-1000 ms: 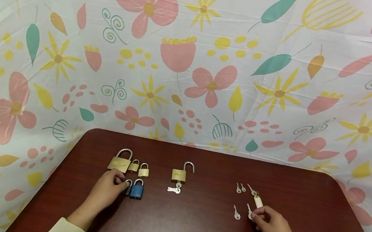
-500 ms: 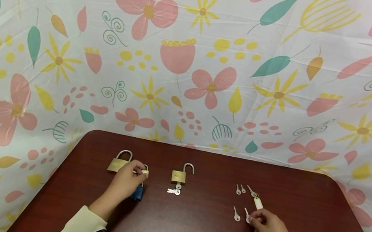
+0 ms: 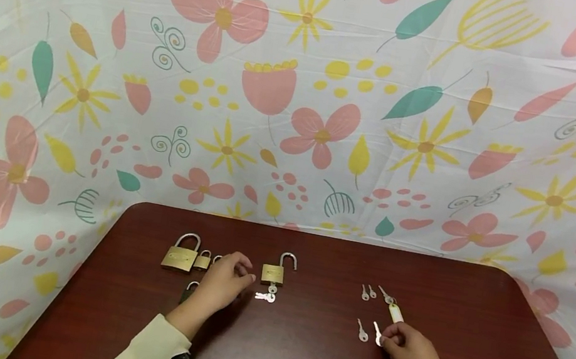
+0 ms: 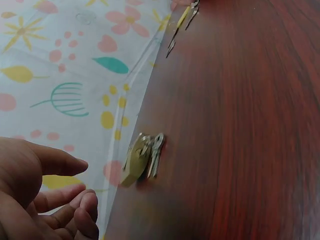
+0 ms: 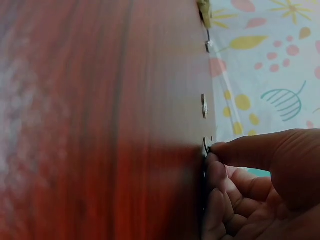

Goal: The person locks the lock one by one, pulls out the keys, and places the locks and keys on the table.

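My left hand (image 3: 222,283) hovers between the row of padlocks and an open brass padlock (image 3: 272,275), its fingers loosely bent around nothing. That padlock's shackle is swung free, and a bunch of keys (image 3: 266,296) hangs from its keyhole. The left wrist view shows the same padlock (image 4: 136,165) just beyond my fingertips, apart from them. On the right, my right hand (image 3: 410,352) pinches the head of a small silver key (image 3: 377,332) between thumb and forefinger, low over the table. Another key (image 3: 362,332) lies just left of it.
A large brass padlock (image 3: 179,258), a smaller one (image 3: 202,260) and a dark one (image 3: 188,292) are at the left; my left hand hides others. Two small keys (image 3: 365,293) and a key (image 3: 385,295) with a yellow-edged tag (image 3: 395,313) lie behind my right hand. A floral cloth (image 3: 314,196) hangs behind the table.
My left hand has swept right, from beside the dark and blue padlocks toward the open padlock, now covering the blue one. The right hand stays almost in place, its key shifted slightly left.
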The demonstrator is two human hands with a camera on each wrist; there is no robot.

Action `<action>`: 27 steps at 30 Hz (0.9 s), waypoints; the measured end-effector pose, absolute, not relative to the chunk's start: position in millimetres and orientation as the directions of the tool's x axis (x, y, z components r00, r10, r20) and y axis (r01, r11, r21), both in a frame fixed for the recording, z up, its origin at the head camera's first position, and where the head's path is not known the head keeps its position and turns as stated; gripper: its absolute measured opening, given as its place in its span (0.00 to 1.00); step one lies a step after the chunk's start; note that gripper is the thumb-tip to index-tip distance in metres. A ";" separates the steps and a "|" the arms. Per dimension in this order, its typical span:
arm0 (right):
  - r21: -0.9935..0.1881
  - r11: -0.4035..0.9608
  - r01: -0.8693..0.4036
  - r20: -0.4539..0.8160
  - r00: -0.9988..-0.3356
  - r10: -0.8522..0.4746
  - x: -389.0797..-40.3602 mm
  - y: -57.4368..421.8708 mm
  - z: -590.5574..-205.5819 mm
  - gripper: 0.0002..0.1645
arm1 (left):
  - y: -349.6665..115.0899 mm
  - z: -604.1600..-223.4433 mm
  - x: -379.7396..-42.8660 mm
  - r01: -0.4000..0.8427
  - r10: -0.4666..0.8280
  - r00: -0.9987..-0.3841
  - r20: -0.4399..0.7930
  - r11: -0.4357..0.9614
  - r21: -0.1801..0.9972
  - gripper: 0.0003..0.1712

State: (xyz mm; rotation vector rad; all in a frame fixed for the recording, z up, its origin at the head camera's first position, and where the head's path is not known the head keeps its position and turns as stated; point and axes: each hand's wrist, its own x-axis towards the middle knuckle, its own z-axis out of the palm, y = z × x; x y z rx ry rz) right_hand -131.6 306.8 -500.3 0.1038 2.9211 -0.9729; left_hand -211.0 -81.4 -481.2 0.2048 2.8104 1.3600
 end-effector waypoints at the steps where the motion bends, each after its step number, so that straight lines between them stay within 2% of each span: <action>1: -0.592 0.801 0.081 -0.076 -0.996 0.045 -131.7 306.6 -500.4 0.03 | -79.0 -481.4 -211.1 0.117 0.128 -0.991 0.047 0.620 0.776 0.11; 8: -0.584 0.806 0.093 -0.089 -0.995 0.050 -131.8 306.6 -501.1 0.03 | -65.7 -484.3 -214.1 0.150 0.159 -0.985 0.062 0.637 0.756 0.14; 17: -0.588 0.801 0.112 -0.109 -0.992 0.059 -133.3 307.5 -502.2 0.05 | -52.0 -490.9 -223.0 0.071 0.184 -0.979 -0.082 0.695 0.716 0.30; 27: -0.648 0.751 0.127 -0.144 -0.989 0.043 -135.7 307.3 -499.0 0.06 | -46.6 -497.9 -232.5 0.058 0.199 -0.972 -0.126 0.721 0.691 0.37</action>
